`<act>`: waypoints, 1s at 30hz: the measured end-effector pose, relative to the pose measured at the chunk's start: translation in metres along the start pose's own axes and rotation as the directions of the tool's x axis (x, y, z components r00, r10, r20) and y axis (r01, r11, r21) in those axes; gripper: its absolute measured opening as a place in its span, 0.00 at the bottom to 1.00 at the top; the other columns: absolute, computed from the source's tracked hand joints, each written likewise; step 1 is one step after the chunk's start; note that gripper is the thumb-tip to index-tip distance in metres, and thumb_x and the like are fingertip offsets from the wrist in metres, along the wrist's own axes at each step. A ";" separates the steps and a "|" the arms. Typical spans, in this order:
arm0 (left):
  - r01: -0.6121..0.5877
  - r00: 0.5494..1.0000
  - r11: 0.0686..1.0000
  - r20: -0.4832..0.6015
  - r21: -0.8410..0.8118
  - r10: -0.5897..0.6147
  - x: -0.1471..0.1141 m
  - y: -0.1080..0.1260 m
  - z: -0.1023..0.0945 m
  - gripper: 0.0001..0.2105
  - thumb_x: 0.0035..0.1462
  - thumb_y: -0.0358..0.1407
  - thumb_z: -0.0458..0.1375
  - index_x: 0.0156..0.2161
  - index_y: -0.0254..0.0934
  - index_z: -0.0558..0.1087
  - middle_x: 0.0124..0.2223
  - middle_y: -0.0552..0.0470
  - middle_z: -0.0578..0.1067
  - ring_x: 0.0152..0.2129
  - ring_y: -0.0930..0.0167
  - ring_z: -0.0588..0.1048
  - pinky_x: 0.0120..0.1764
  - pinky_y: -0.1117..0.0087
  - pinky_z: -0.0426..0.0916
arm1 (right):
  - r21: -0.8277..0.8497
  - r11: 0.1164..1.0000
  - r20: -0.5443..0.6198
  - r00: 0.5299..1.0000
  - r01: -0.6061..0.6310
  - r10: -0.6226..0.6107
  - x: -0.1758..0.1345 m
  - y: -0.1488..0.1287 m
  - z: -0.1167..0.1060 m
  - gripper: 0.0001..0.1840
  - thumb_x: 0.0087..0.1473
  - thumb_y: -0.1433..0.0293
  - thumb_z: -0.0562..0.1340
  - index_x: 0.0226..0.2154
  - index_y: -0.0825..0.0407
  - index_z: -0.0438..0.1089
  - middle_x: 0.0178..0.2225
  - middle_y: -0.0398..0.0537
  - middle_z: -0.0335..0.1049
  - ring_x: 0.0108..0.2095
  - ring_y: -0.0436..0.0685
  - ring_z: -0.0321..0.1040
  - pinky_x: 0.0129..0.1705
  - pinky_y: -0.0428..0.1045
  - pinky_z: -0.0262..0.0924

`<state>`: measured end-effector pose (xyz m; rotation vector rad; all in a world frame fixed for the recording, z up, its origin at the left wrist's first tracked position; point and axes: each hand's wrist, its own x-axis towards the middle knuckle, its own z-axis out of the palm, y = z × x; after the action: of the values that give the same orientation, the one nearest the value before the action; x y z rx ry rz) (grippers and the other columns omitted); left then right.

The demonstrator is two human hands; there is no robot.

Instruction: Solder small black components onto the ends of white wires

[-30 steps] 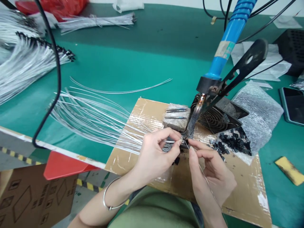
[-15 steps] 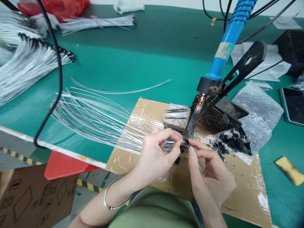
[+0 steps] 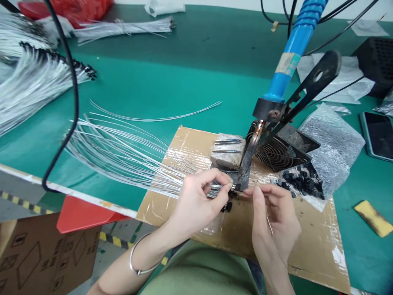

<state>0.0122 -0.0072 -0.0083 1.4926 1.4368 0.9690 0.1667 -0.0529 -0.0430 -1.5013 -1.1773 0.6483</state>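
Observation:
My left hand (image 3: 204, 200) is closed in a pinch beside the soldering iron's flat tip. Between its thumb and forefinger is a thin wire, with a small black piece (image 3: 237, 187) at its end. My right hand (image 3: 276, 217) pinches a strand of solder wire (image 3: 270, 226) that runs down across the palm; its fingertips are just right of the iron tip. The blue-handled soldering iron (image 3: 284, 67) points down from a black metal bracket (image 3: 319, 82). Under and left of my left hand lies a fan of thin white wires (image 3: 132, 159).
A cardboard sheet (image 3: 316, 250) lies under the work, with a grey block (image 3: 227, 151) bearing metal pins. Loose black pieces (image 3: 302, 180) lie on bubble wrap (image 3: 340, 143). A phone (image 3: 379, 135) and yellow sponge (image 3: 373, 218) are at right. A black cable (image 3: 73, 82) hangs at left.
My right hand has drawn back slightly to the right, and the solder wire has left the iron tip. A black piece now shows beyond my left fingertips, which have shifted slightly left.

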 end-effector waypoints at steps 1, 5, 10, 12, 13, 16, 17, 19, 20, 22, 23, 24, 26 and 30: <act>-0.006 1.000 1.000 0.015 0.017 0.006 -0.002 -0.001 -0.001 0.06 0.60 0.31 0.62 0.30 0.37 0.78 0.33 0.51 0.84 0.22 0.74 0.70 0.24 0.71 0.58 | -0.036 0.999 0.030 1.000 -0.005 0.006 0.001 0.000 -0.001 0.05 0.70 0.69 0.64 0.42 0.45 0.77 0.37 0.39 0.83 0.36 0.49 0.81 0.43 0.42 0.72; -0.071 0.990 0.996 0.126 0.059 0.063 -0.011 -0.005 -0.007 0.07 0.64 0.32 0.62 0.33 0.37 0.79 0.35 0.51 0.84 0.23 0.74 0.72 0.23 0.72 0.59 | -0.027 1.000 0.190 0.982 -0.007 0.012 0.001 -0.001 -0.001 0.11 0.71 0.65 0.63 0.36 0.47 0.78 0.33 0.40 0.79 0.32 0.49 0.74 0.36 0.42 0.68; -0.172 0.984 0.978 0.071 0.118 0.164 -0.010 -0.012 -0.029 0.06 0.67 0.32 0.63 0.38 0.38 0.82 0.42 0.49 0.85 0.40 0.68 0.83 0.42 0.69 0.76 | 0.009 0.992 0.256 0.959 -0.128 0.122 -0.007 0.001 0.000 0.12 0.70 0.63 0.65 0.33 0.48 0.77 0.30 0.39 0.75 0.29 0.49 0.71 0.33 0.41 0.64; -0.215 0.971 0.953 -0.052 0.213 0.231 0.003 -0.014 -0.048 0.05 0.66 0.33 0.64 0.38 0.38 0.82 0.43 0.48 0.86 0.43 0.66 0.83 0.50 0.65 0.75 | 0.018 0.987 0.260 0.954 -0.159 0.149 -0.009 0.004 0.000 0.14 0.69 0.61 0.65 0.33 0.49 0.77 0.30 0.40 0.76 0.30 0.49 0.71 0.33 0.41 0.65; -0.239 0.953 0.930 -0.116 0.280 0.280 0.012 -0.015 -0.059 0.05 0.65 0.34 0.65 0.38 0.38 0.82 0.42 0.48 0.86 0.42 0.65 0.83 0.50 0.64 0.75 | 0.021 0.985 0.257 0.953 -0.170 0.159 -0.010 0.007 0.001 0.14 0.69 0.61 0.65 0.33 0.49 0.78 0.31 0.40 0.77 0.30 0.49 0.72 0.34 0.41 0.65; -0.172 0.907 0.837 -0.248 0.519 0.340 0.055 -0.018 -0.093 0.08 0.63 0.39 0.64 0.38 0.36 0.83 0.39 0.46 0.86 0.35 0.63 0.82 0.45 0.61 0.74 | 0.022 0.982 0.251 0.952 -0.189 0.178 -0.012 0.012 0.002 0.14 0.68 0.60 0.66 0.33 0.49 0.78 0.32 0.41 0.78 0.31 0.49 0.72 0.34 0.41 0.66; -0.120 0.915 0.809 -0.252 0.575 0.315 0.073 -0.020 -0.103 0.10 0.63 0.41 0.64 0.40 0.36 0.83 0.38 0.46 0.86 0.34 0.62 0.81 0.44 0.60 0.74 | 0.022 0.982 0.248 0.952 -0.189 0.178 -0.012 0.013 0.003 0.14 0.68 0.60 0.66 0.33 0.49 0.79 0.31 0.42 0.78 0.31 0.50 0.72 0.34 0.41 0.66; -0.048 0.952 0.772 -0.206 0.633 0.228 0.109 -0.025 -0.116 0.13 0.63 0.43 0.62 0.41 0.36 0.83 0.40 0.45 0.86 0.35 0.60 0.81 0.44 0.58 0.74 | 0.022 0.982 0.242 0.955 -0.185 0.175 -0.011 0.014 0.004 0.14 0.67 0.60 0.66 0.32 0.49 0.79 0.30 0.42 0.77 0.30 0.50 0.72 0.33 0.42 0.66; -0.041 0.961 0.766 -0.183 0.642 0.205 0.127 -0.028 -0.120 0.14 0.61 0.44 0.64 0.42 0.35 0.83 0.41 0.44 0.85 0.36 0.60 0.81 0.46 0.58 0.73 | 0.023 0.983 0.238 0.956 -0.182 0.172 -0.011 0.015 0.004 0.14 0.67 0.60 0.66 0.32 0.49 0.79 0.30 0.42 0.77 0.29 0.50 0.72 0.32 0.42 0.66; -0.036 0.972 0.760 -0.153 0.649 0.178 0.160 -0.037 -0.122 0.15 0.57 0.43 0.67 0.43 0.33 0.83 0.41 0.42 0.85 0.38 0.58 0.81 0.48 0.57 0.72 | 0.022 0.985 0.230 0.959 -0.173 0.164 -0.011 0.015 0.004 0.14 0.66 0.60 0.67 0.32 0.49 0.79 0.29 0.42 0.77 0.29 0.51 0.73 0.32 0.42 0.66; -0.045 0.983 0.765 -0.106 0.643 0.147 0.173 -0.042 -0.120 0.16 0.57 0.43 0.67 0.45 0.33 0.83 0.44 0.41 0.84 0.39 0.58 0.80 0.49 0.56 0.72 | 0.022 0.985 0.226 0.961 -0.168 0.159 -0.011 0.014 0.003 0.14 0.65 0.60 0.67 0.32 0.49 0.79 0.28 0.42 0.76 0.29 0.51 0.73 0.33 0.43 0.66; -0.054 0.990 0.775 -0.066 0.629 0.122 0.185 -0.048 -0.117 0.17 0.57 0.43 0.68 0.46 0.32 0.82 0.45 0.41 0.83 0.39 0.59 0.79 0.50 0.56 0.71 | 0.022 0.986 0.222 0.963 -0.163 0.155 -0.011 0.015 0.003 0.14 0.65 0.60 0.67 0.31 0.49 0.79 0.28 0.43 0.76 0.29 0.51 0.73 0.33 0.43 0.67; -0.061 0.996 0.791 -0.009 0.608 0.083 0.201 -0.058 -0.111 0.15 0.55 0.41 0.70 0.43 0.32 0.82 0.42 0.43 0.81 0.39 0.60 0.78 0.51 0.56 0.70 | 0.019 0.988 0.215 0.965 -0.156 0.148 -0.011 0.015 0.002 0.14 0.64 0.59 0.68 0.31 0.50 0.79 0.27 0.43 0.75 0.29 0.52 0.72 0.33 0.44 0.67; -0.066 0.996 0.808 -0.009 0.586 0.088 0.217 -0.072 -0.100 0.07 0.53 0.33 0.72 0.34 0.34 0.79 0.36 0.48 0.75 0.39 0.61 0.75 0.52 0.59 0.68 | -0.008 0.989 0.231 0.962 -0.148 0.146 -0.012 0.019 -0.001 0.14 0.65 0.58 0.68 0.32 0.50 0.80 0.28 0.45 0.76 0.29 0.54 0.73 0.33 0.45 0.68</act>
<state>-0.0960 0.2144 -0.0426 1.9957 1.8182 0.6151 0.1693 -0.0629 -0.0632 -1.5465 -1.2423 0.9484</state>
